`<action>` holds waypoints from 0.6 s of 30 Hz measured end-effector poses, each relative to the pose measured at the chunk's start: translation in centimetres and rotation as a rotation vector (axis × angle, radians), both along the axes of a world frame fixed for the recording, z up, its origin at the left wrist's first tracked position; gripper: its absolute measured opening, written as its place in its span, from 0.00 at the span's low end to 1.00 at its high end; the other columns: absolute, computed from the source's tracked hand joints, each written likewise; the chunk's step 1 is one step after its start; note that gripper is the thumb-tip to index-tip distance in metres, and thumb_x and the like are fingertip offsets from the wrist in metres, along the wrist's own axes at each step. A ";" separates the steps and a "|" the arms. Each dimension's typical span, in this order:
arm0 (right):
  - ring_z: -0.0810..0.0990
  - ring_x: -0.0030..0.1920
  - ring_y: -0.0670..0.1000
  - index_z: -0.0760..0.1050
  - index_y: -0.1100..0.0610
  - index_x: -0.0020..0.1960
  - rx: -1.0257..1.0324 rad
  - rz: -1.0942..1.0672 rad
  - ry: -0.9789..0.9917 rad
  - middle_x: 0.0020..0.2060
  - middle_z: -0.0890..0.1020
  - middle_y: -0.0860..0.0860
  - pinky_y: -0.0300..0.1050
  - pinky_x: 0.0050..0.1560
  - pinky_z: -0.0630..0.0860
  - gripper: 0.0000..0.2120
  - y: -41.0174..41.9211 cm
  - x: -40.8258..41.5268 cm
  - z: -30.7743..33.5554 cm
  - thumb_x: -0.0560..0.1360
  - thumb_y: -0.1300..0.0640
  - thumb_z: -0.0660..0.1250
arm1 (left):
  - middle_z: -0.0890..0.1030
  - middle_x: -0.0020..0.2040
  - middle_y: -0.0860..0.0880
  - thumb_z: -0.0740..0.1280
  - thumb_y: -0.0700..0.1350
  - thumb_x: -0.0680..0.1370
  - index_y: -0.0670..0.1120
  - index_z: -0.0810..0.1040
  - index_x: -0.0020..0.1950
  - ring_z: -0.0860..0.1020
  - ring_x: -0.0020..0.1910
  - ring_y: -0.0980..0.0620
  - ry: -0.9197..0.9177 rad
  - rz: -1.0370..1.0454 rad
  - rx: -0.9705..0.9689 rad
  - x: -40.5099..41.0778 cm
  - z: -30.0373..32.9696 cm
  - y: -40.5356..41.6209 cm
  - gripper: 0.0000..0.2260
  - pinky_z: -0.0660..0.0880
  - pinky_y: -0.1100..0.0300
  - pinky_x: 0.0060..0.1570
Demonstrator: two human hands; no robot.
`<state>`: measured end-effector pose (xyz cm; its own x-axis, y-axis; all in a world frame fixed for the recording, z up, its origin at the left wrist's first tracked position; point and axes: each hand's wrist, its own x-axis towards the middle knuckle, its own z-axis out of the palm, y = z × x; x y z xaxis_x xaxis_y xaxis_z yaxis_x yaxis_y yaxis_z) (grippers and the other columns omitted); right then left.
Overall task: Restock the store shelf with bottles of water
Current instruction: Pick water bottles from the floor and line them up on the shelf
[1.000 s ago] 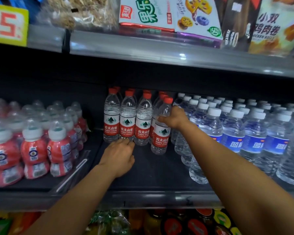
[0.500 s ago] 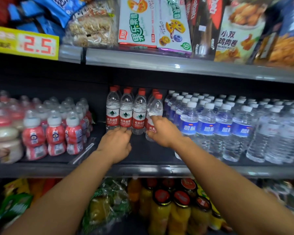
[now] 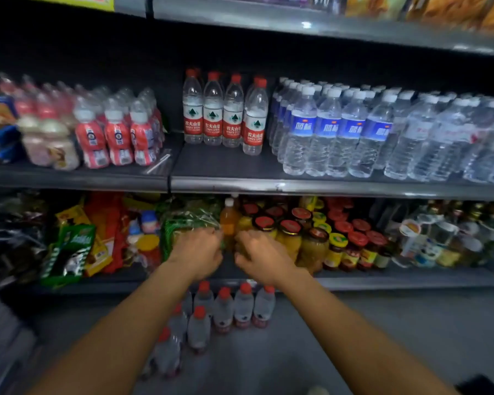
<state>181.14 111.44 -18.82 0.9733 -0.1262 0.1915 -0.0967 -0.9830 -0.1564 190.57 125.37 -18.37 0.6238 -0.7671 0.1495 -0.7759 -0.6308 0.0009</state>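
Note:
Several red-capped water bottles with red labels [image 3: 223,109] stand upright in a small group on the dark middle shelf [image 3: 226,183]. More red-capped water bottles [image 3: 228,309] stand on the grey floor below. My left hand [image 3: 197,252] and my right hand [image 3: 260,256] hang side by side in front of the lower shelf, above the floor bottles. Both have loosely curled fingers and hold nothing.
Blue-labelled water bottles [image 3: 328,129] fill the middle shelf to the right, small red drink bottles [image 3: 117,135] to the left. The lower shelf holds snack bags [image 3: 72,246] and red-lidded jars [image 3: 291,238]. A metal shelf edge [image 3: 325,32] runs overhead.
My right hand let go of the bottle it set on the shelf. Both hands drew back and down from the middle shelf to the lower shelf's front. The view dropped, showing the floor bottles.

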 end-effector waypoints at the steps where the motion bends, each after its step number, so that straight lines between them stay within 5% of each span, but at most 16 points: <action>1: 0.73 0.60 0.59 0.70 0.59 0.63 0.030 -0.013 0.021 0.59 0.76 0.58 0.52 0.53 0.73 0.18 0.7 -0.9 -1.5 0.77 0.52 0.61 | 0.76 0.57 0.45 0.61 0.48 0.77 0.46 0.74 0.60 0.76 0.56 0.44 0.040 -0.004 0.025 -0.8 -1.5 0.7 0.13 0.76 0.51 0.51; 18: 0.76 0.58 0.59 0.70 0.58 0.64 0.362 -0.179 0.382 0.58 0.78 0.57 0.51 0.56 0.75 0.19 6.6 -8.2 -23.7 0.76 0.51 0.64 | 0.77 0.61 0.45 0.61 0.50 0.77 0.47 0.74 0.62 0.76 0.60 0.45 0.442 0.135 0.258 -7.4 -22.4 7.9 0.16 0.74 0.53 0.57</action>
<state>172.91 118.03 -42.54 0.9225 -0.2879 -0.2572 -0.3731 -0.8361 -0.4022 183.18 133.27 -40.75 0.6806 -0.6527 -0.3328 -0.6485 -0.7481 0.1411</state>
